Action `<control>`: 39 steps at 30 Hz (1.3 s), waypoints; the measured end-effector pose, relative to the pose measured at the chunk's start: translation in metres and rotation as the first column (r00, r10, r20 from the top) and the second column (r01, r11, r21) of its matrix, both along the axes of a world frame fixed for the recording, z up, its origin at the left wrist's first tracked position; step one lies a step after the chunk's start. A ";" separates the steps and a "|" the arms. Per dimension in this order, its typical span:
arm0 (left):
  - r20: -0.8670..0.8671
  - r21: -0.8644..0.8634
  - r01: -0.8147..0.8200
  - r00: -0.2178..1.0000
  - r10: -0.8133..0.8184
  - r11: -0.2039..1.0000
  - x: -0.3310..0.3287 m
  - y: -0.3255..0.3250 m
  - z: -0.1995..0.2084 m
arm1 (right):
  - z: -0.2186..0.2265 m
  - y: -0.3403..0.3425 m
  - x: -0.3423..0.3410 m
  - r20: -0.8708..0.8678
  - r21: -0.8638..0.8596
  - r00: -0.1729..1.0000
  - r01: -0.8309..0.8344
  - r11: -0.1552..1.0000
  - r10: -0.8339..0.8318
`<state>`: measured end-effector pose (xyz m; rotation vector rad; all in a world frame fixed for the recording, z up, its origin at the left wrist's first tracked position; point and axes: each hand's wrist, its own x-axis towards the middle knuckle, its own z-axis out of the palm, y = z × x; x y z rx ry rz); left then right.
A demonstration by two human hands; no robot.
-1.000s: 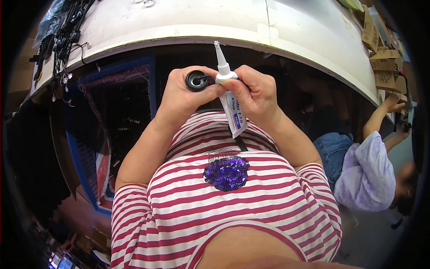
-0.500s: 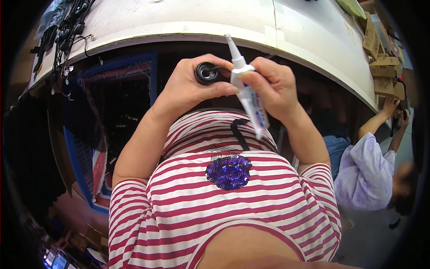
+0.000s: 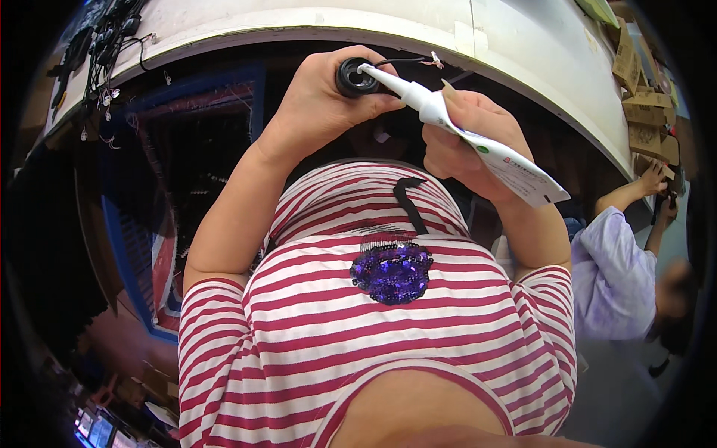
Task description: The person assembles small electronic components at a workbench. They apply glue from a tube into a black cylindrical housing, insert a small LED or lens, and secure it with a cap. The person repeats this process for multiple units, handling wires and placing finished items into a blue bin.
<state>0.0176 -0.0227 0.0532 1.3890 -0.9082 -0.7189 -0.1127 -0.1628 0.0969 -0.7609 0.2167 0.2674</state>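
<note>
My left hand (image 3: pixel 317 101) is wrapped round a small black cylindrical part (image 3: pixel 344 79), its round hollow end facing up. A thin black wire with a small pale connector (image 3: pixel 436 61) sticks out to the right beside it. In my right hand (image 3: pixel 482 123) is a white squeeze tube (image 3: pixel 515 170) with a long tapered nozzle (image 3: pixel 394 84). The tube slants down to the right, and its nozzle tip is at the mouth of the black part, by the inner rim. Whether anything flows out is too small to tell.
A white table (image 3: pixel 388 21) runs across the front. Black cables (image 3: pixel 112 45) with small connectors hang over its left edge. Under it stands a blue-framed container (image 3: pixel 123 254). Cardboard boxes (image 3: pixel 646 112) lie at the far right, where another person in a pale purple top (image 3: pixel 616 276) works.
My right hand has swung the tube from nearly upright to a leftward slant, bringing its nozzle to the black part's opening. My left hand has risen slightly. The wire's connector has come into sight.
</note>
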 end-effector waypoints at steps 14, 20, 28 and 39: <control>0.195 0.004 -0.065 0.979 0.063 0.998 -0.001 0.003 -0.008 | 0.011 0.004 0.004 -0.043 -0.631 0.999 -0.053 0.774 0.033; 0.230 0.034 -0.111 0.968 0.100 0.993 -0.003 -0.001 -0.008 | 0.014 -0.009 0.015 -0.142 -0.666 0.988 -0.142 0.733 0.063; 0.109 0.114 -0.099 0.990 0.087 0.989 0.002 -0.008 -0.008 | 0.003 -0.027 0.015 -0.112 -0.347 0.984 -0.167 0.923 0.136; -0.438 -0.125 0.117 0.884 -0.161 0.985 0.011 -0.003 0.004 | 0.009 -0.113 0.089 0.339 -0.929 0.935 0.350 0.119 -0.104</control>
